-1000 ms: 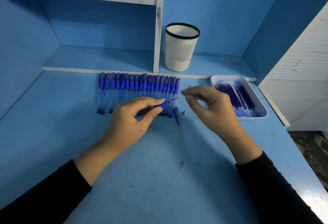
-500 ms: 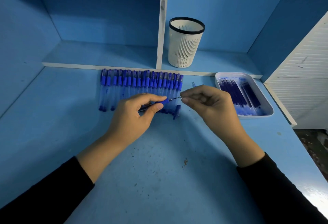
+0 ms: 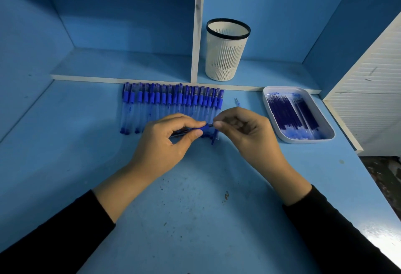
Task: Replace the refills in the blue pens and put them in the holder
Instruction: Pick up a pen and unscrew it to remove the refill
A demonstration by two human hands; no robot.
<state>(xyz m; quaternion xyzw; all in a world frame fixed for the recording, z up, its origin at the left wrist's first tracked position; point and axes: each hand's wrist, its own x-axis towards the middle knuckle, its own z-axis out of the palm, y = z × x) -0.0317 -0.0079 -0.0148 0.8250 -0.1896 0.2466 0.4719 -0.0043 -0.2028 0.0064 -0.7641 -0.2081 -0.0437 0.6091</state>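
A row of blue-capped clear plastic pens (image 3: 171,102) lies flat. Just before its right end, the left hand (image 3: 165,143) pinches one blue-gripped pen (image 3: 200,131), and the right hand (image 3: 243,130) pinches that pen's tip end. Behind the row's right end stands a white slotted holder (image 3: 225,56); right of the row sits a white tray of blue refills (image 3: 325,131).

A row of blue pens (image 3: 171,104) with clear barrels lies side by side on the desk (image 3: 195,219), caps toward the shelf (image 3: 271,74). One blue pen (image 3: 200,130) is held almost level in the left hand (image 3: 165,143); the right hand (image 3: 245,134) pinches its tip. Dark blue refills (image 3: 288,115) lie in a white tray (image 3: 303,140). The white mesh holder (image 3: 226,56) stands upright on the shelf
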